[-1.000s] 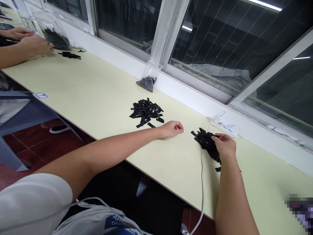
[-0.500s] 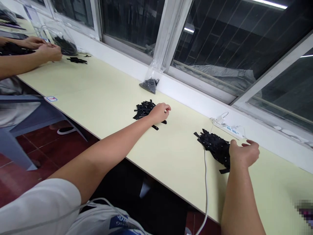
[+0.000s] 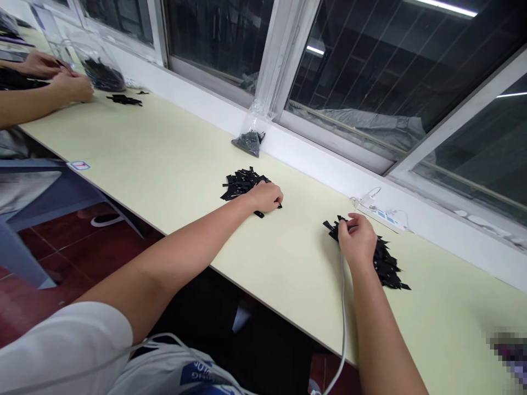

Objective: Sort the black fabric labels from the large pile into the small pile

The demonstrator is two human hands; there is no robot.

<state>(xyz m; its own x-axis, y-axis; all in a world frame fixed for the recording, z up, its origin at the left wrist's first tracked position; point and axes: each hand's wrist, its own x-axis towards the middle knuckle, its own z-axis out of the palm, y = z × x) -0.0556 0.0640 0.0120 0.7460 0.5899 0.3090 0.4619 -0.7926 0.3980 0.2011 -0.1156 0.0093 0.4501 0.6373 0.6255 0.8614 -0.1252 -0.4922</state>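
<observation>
Resting on a pale bench [image 3: 173, 159] under dark windows [image 3: 370, 60], curled fingers [image 3: 275, 195] touch black strips [image 3: 241, 182].

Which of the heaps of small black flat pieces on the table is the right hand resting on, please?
The heap nearest the white power strip: the right hand covers its left end.

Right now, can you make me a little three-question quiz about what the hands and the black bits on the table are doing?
1. True or false: the left hand rests on the pile of black strips nearer the plastic bag.
2. What does the right hand touch? A) the white power strip B) the second black pile C) the window frame
3. Fill in: a white ____ runs from under the right hand off the table edge.

Key: 1 true. 2 B. 3 cable.
</observation>
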